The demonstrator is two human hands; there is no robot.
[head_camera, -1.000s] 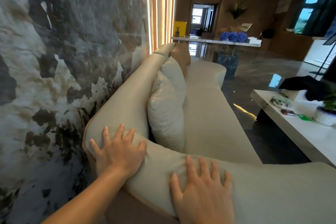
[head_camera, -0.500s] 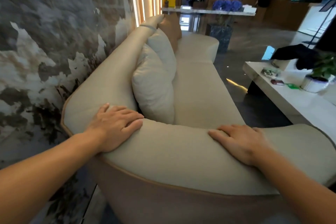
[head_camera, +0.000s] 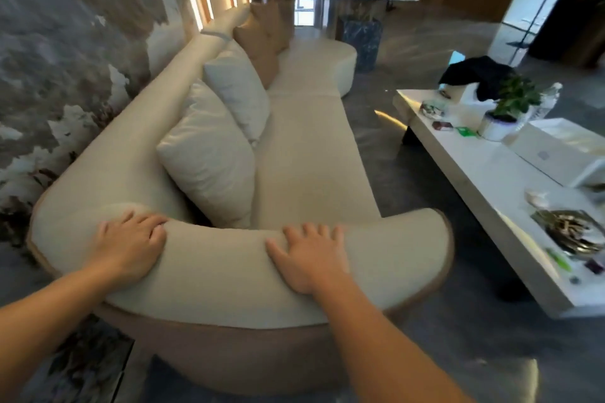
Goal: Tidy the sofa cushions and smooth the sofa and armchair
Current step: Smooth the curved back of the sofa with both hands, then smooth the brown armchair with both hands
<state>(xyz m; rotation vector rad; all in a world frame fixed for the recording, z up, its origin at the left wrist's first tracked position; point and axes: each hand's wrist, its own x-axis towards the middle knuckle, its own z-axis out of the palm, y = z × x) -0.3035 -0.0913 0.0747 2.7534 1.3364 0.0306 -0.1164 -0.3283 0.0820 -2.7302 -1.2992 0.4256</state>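
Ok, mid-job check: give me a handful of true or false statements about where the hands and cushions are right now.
1. Both hands lie palm down on the cream fabric sofa's curved near armrest. True: left hand, right hand.
2. The right hand is gripping the large cream square cushion. False: that cushion leans untouched against the backrest.
3. Three cushions stand in a row along the backrest: two cream, then a tan-brown cushion farthest away. True.
4. A cushion lies on the grey floor. False: none is visible there.
5. The small green potted plant in a white pot sits on the low white coffee table. True.
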